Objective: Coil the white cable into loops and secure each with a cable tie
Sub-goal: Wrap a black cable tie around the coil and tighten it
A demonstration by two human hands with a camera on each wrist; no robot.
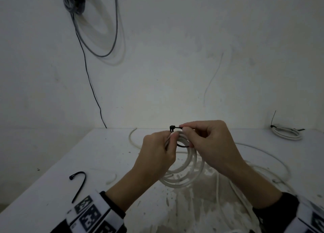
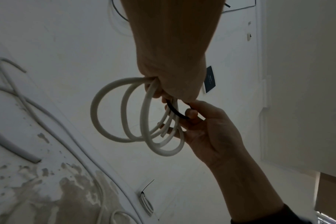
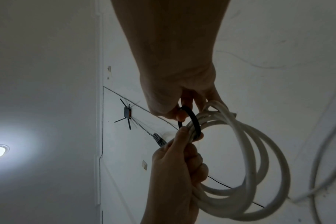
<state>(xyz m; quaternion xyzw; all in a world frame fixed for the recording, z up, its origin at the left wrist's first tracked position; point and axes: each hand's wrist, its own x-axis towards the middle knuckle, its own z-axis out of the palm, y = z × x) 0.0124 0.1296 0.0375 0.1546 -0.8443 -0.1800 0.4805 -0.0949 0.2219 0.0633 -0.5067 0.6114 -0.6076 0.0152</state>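
White cable [image 1: 184,166], wound into several loops, hangs between our hands just above the desk [image 1: 70,162], with its loose length trailing over the surface to the right. Our left hand [image 1: 157,155] grips the gathered strands at the top of the coil. Our right hand [image 1: 206,141] pinches a black cable tie [image 1: 175,127] that already curves around the bundle, its head near our left fingertips. We judge that we are at the fastening step for this coil: the tie is wrapped but does not look drawn tight. Next we need to feed the tail through the head, if it is not through already, and pull it snug while the left hand keeps the loops together. A finished coil [image 1: 287,133] lies at the far right, and a spare tie [image 1: 78,182] at the near left.
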